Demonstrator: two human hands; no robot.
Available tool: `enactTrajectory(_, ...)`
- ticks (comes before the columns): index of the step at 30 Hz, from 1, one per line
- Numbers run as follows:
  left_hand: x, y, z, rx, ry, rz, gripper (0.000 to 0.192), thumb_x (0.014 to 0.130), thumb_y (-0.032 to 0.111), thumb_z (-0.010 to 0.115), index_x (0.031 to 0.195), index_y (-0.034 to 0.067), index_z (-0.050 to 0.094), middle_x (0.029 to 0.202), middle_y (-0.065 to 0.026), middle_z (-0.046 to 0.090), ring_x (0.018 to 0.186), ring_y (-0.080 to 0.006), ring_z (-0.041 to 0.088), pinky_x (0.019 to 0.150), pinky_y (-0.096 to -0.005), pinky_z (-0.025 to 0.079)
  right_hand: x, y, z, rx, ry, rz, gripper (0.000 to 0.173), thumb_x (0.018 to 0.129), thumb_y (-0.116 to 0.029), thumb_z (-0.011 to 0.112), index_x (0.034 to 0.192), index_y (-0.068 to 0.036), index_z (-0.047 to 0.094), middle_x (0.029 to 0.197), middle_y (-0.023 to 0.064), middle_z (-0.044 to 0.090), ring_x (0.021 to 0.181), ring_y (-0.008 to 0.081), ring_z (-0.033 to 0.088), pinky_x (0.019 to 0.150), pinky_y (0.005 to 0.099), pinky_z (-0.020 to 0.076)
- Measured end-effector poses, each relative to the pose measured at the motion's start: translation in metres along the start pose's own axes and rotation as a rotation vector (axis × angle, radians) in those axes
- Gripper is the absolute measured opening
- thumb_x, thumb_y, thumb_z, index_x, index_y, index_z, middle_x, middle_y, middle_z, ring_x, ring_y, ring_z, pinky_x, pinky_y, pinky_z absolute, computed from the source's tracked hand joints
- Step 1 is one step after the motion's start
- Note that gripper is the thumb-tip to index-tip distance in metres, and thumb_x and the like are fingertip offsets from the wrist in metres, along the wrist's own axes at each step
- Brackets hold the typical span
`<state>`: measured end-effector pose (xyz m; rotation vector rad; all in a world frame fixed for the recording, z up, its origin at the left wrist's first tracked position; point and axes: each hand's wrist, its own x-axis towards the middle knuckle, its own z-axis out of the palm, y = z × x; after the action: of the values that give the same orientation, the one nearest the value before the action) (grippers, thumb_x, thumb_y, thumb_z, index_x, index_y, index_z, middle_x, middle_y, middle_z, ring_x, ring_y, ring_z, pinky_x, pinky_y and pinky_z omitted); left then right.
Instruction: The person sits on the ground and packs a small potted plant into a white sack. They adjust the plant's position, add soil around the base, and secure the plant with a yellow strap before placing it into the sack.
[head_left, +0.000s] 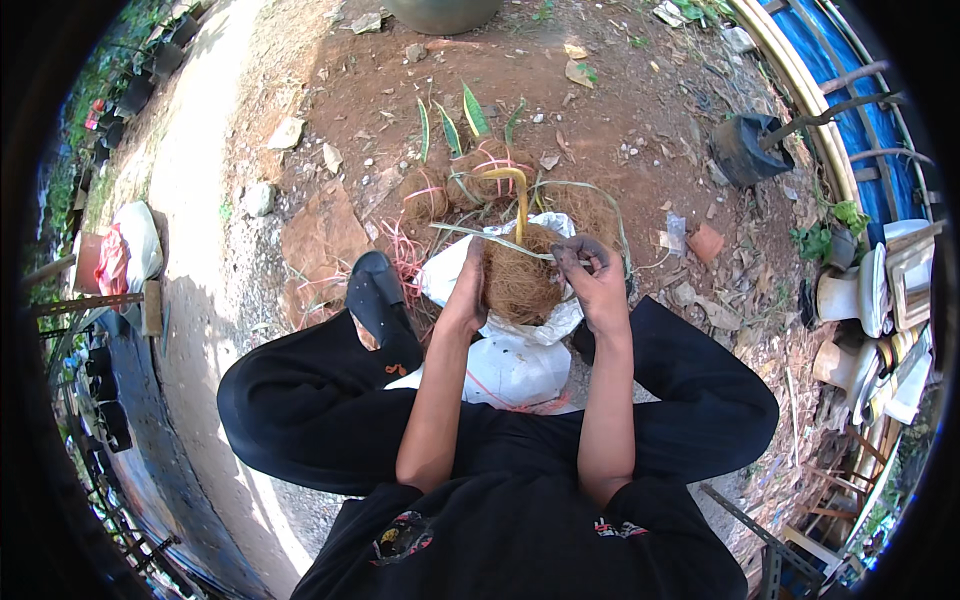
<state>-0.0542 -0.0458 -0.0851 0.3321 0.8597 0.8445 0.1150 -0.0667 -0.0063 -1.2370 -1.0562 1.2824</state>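
Note:
A brown ball of coconut fibre (517, 289) rests between my hands on a crumpled white plastic sack (452, 270). A bent yellow stem (521, 201) rises from its top. My left hand (471, 289) holds the ball's left side, palm against the fibre. On the other side, the soil-darkened fingers of my right hand (598, 281) pinch a pale green plastic strip (487, 234) that crosses the upper part of the ball. A loose length of this strip loops away beyond my right hand. The ball's underside is hidden in the sack.
Just beyond lie fibre balls bound with pink string (491, 171), with variegated snake plant leaves (474, 112) behind them. Loose coconut fibre (585, 206) lies to their right. Tangled pink string (405, 259) is near my sandalled foot (382, 300). A black plant bag (742, 150) stands at right.

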Motion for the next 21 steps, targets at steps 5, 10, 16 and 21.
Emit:
enactTrajectory(5,-0.008,0.005,0.002,-0.041,-0.047,-0.032,0.1,0.078,0.084,0.024,0.141,0.007,0.037,0.139,-0.0137,0.046,0.128,-0.0293,0.043,0.107,-0.0471,0.033,0.005,0.006,-0.007,-0.24,0.002,-0.027,0.011,0.086,-0.01,0.063,0.09,0.001,0.062,0.083,0.0024,0.06,0.071,0.0074,0.052,0.063,0.0232,0.0419)
enactTrajectory(10,-0.014,0.007,0.001,-0.084,-0.102,-0.066,0.112,0.07,0.09,0.023,0.145,0.007,0.03,0.144,-0.0139,0.038,0.134,-0.0312,0.035,0.109,-0.0501,0.029,0.006,0.01,-0.008,-0.189,0.06,0.012,0.012,0.086,-0.011,0.064,0.09,0.001,0.062,0.082,0.0006,0.058,0.07,0.0061,0.049,0.061,0.0218,0.0399)
enactTrajectory(16,-0.017,0.002,-0.004,0.023,-0.256,0.027,0.112,0.065,0.08,0.05,0.147,0.01,0.022,0.147,-0.0112,0.033,0.134,-0.0274,0.035,0.109,-0.0466,0.031,0.004,0.009,-0.002,-0.107,0.147,0.065,0.012,0.086,-0.013,0.065,0.089,-0.002,0.062,0.08,-0.0015,0.057,0.064,0.0037,0.047,0.053,0.0194,0.035)
enactTrajectory(21,-0.017,0.003,-0.001,0.041,-0.272,0.081,0.109,0.065,0.07,0.064,0.146,0.009,0.025,0.146,-0.0102,0.034,0.132,-0.0262,0.038,0.107,-0.0451,0.035,0.003,0.009,-0.003,-0.038,0.204,0.097,0.013,0.085,-0.016,0.066,0.089,-0.004,0.062,0.077,-0.0027,0.055,0.061,0.0033,0.046,0.05,0.0193,0.0338)
